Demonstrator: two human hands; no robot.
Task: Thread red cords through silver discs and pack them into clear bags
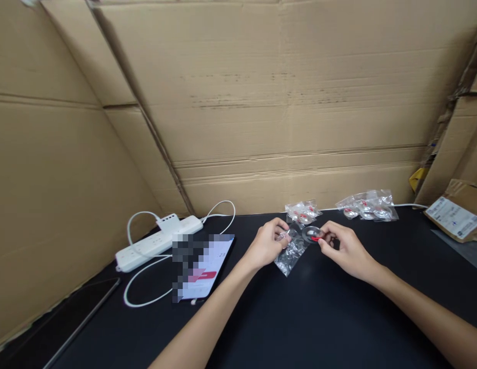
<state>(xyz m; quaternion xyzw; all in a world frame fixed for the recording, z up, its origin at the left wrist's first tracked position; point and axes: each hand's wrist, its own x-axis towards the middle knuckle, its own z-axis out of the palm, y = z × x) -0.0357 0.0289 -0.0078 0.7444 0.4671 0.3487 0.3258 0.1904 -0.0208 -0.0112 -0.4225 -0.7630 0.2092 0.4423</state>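
My left hand pinches a clear plastic bag, which hangs down from the fingers over the black table. Close beside the bag's upper end, my right hand grips a round, dark-rimmed metal disc with a red part on it. The disc's exact kind is too small to tell. Behind the hands lies a small pile of clear bags with shiny round pieces and red bits inside. Farther right is a second group of such bags.
On the left a white power strip with cables lies near a lit tablet, partly blurred out. A dark flat panel rests at the far left. At the right stands a cardboard package with a white label. Cardboard walls enclose the table.
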